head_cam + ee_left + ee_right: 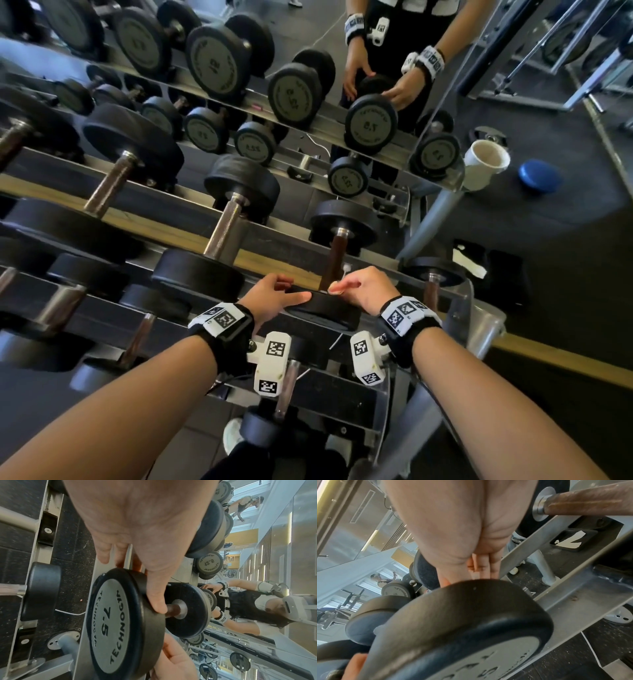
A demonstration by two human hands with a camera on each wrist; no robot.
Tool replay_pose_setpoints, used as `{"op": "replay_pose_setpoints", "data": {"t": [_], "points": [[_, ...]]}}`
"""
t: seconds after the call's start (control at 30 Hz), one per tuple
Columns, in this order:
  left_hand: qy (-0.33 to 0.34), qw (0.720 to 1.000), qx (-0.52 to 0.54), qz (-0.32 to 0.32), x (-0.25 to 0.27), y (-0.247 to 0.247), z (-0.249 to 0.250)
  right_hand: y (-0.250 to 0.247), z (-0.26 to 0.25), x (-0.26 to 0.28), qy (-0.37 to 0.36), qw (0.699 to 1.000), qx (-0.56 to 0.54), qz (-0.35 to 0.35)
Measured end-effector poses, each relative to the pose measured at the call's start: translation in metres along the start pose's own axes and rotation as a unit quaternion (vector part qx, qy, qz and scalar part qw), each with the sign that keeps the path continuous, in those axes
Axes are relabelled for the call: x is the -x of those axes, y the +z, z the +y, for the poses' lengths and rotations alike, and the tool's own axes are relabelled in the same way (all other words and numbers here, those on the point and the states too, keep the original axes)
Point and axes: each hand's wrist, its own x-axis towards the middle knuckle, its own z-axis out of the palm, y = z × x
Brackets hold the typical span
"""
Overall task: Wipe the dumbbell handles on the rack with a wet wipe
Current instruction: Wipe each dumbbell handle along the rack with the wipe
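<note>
A black 7.5 dumbbell [322, 310] [109, 622] [471, 628] lies at the right end of the rack's top tier [171, 228], its brown handle [334, 260] [173, 609] pointing away from me. My left hand [274, 294] [145, 547] grips the near head from the left, thumb over the rim and fingers behind it. My right hand [359, 287] [453, 534] holds the same head from the right, fingers reaching down behind it. A small white scrap [346, 269] shows by the right fingers; I cannot tell whether it is the wipe.
Heavier dumbbells [222, 236] fill the tier to the left, and smaller ones [281, 394] sit on lower tiers below my wrists. A mirror [548, 240] behind the rack reflects it all. A white cup [484, 162] and a blue disc [539, 176] appear at the right.
</note>
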Motion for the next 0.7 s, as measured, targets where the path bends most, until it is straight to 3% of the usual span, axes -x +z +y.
{"op": "replay_pose_setpoints", "data": {"t": [0.13, 0.23, 0.3, 0.4, 0.53, 0.7], "points": [[0.12, 0.983, -0.114, 0.083, 0.015, 0.013, 0.015, -0.022, 0.024, 0.011, 0.027, 0.974, -0.196, 0.111], [0.194, 0.959, -0.161, 0.128, 0.03, 0.035, 0.035, -0.038, 0.045, 0.027, 0.093, 0.887, -0.445, 0.086], [0.249, 0.943, -0.169, 0.144, 0.041, 0.057, 0.052, -0.054, 0.061, 0.038, 0.105, 0.85, -0.511, 0.079], [0.294, 0.937, -0.144, 0.12, 0.055, 0.101, 0.071, -0.082, 0.089, 0.052, 0.111, 0.832, -0.536, 0.092], [0.276, 0.952, -0.122, 0.048, 0.053, 0.163, 0.066, -0.112, 0.133, 0.067, 0.119, 0.842, -0.509, 0.129], [0.148, 0.972, -0.182, -0.001, 0.023, 0.209, 0.028, -0.123, 0.192, 0.074, 0.15, 0.85, -0.462, 0.203]]}}
